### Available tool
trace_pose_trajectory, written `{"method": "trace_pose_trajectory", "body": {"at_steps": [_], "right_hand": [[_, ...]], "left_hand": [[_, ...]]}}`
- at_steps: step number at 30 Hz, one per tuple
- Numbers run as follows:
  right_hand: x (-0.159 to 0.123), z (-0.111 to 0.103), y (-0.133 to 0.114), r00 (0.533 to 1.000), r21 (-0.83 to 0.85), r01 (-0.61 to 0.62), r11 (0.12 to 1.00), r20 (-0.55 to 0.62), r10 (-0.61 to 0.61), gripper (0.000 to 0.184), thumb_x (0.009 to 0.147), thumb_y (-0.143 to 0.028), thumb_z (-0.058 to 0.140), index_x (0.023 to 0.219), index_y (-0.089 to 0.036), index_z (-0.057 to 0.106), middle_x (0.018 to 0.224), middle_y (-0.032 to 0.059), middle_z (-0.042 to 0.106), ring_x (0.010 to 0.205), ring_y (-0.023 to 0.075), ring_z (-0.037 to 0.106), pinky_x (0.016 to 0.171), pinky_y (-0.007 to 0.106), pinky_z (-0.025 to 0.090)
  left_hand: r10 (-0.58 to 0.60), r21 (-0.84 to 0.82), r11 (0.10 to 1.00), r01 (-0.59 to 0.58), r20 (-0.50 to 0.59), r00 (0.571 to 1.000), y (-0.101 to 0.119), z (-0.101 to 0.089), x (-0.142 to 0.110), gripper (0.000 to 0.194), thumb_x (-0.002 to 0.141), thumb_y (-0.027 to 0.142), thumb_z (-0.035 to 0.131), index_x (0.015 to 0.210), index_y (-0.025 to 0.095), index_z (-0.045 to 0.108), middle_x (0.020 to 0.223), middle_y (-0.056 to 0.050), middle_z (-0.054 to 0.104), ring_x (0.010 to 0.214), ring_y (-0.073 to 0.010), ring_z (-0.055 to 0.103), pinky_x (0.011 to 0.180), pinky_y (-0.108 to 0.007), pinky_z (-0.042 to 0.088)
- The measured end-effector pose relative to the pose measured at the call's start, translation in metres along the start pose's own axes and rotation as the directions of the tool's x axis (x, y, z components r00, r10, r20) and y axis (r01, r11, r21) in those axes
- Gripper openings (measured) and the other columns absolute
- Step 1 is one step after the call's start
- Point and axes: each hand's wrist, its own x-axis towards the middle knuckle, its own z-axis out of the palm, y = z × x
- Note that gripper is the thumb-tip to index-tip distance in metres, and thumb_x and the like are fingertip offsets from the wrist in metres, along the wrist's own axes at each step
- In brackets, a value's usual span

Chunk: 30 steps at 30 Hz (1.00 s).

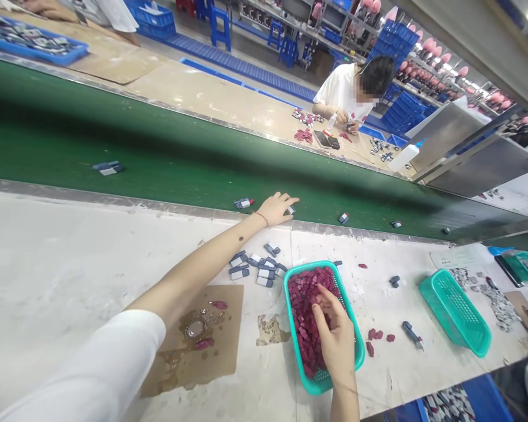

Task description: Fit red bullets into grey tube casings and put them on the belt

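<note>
My left hand [276, 209] reaches over the near edge of the green conveyor belt [176, 152], fingers spread. Under its fingertips lies a small grey-and-blue part [291, 210]; the hand does not close round it. My right hand [338, 331] is inside a teal plastic basket [357, 346] of small dark red pieces [305, 328]. Its thumb and fingers are drawn together, seemingly on one red piece, partly hidden by the fingers. Left of the basket, several grey-and-blue parts [264, 272] lie in a loose pile on the white table.
More parts [245, 203] ride on the belt. Stained cardboard [220, 351] with a round tin lies at front left. Loose red pieces [375, 334] and a second teal basket [455, 316] are to the right. Across the belt a co-worker [345, 88] sits at a bench.
</note>
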Motion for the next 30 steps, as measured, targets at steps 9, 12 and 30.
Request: {"method": "trace_pose_trajectory", "body": {"at_steps": [9, 12, 30], "right_hand": [[-0.018, 0.022, -0.020, 0.963, 0.622, -0.267, 0.736, 0.156, 0.219, 0.024, 0.070, -0.041, 0.079, 0.082, -0.020, 0.073, 0.069, 0.0025, 0.071, 0.061, 0.0155, 0.065, 0.059, 0.026, 0.056], [-0.022, 0.034, -0.029, 0.949, 0.652, -0.316, 0.689, 0.223, 0.223, 0.025, 0.067, -0.042, 0.081, 0.075, -0.019, 0.073, 0.067, 0.0029, 0.071, 0.058, 0.0146, 0.064, 0.056, 0.025, 0.055], [-0.037, 0.145, -0.051, 0.806, 0.206, 0.377, 0.903, 0.407, -0.429, 0.019, 0.091, -0.016, 0.051, 0.088, -0.021, 0.069, 0.080, 0.0040, 0.066, 0.073, 0.0164, 0.064, 0.069, 0.028, 0.054]], "left_hand": [[-0.119, -0.472, 0.879, 0.075, -0.063, 0.991, 0.019, -0.014, -0.023, 0.019, 0.086, 0.022, 0.063, 0.102, 0.014, 0.061, 0.107, -0.009, 0.060, 0.094, -0.0229, 0.063, 0.088, -0.041, 0.051], [-0.225, -0.657, 0.736, 0.161, -0.012, 0.974, 0.012, -0.033, -0.063, 0.024, 0.091, 0.030, 0.053, 0.106, 0.013, 0.058, 0.097, -0.009, 0.063, 0.074, -0.0188, 0.068, 0.074, -0.037, 0.057], [-0.596, -0.913, -0.283, 0.292, 0.406, 0.692, 0.005, -0.074, -0.300, 0.053, 0.060, 0.032, 0.089, 0.108, 0.020, 0.069, 0.108, -0.006, 0.074, 0.113, -0.0227, 0.064, 0.092, -0.026, 0.053]]}}
